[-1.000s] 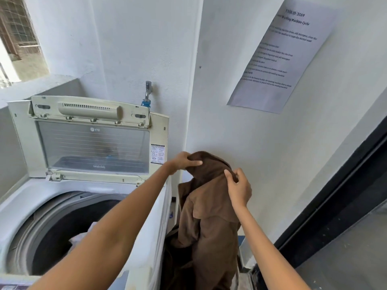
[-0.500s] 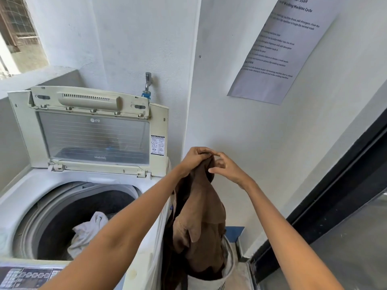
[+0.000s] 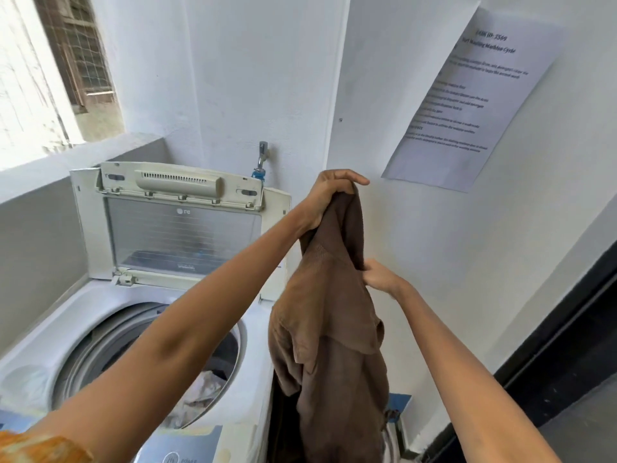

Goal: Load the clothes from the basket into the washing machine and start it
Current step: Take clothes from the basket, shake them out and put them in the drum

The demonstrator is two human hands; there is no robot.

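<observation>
Your left hand [image 3: 329,192] grips a brown garment [image 3: 334,329] held high beside the open washer [image 3: 253,379]; your right hand [image 3: 379,275] pinches its edge. Some laundry [image 3: 203,389] is in the drum. This garment remains, and starting.

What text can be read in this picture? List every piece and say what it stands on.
"POWER": control panel of the washing machine, bottom edge.
Logo on the raised lid: mirrored, unclear.
Sheet of paper on the wall: heading starts "TASK ID:"; the number and body lines are too blurred.
</observation>
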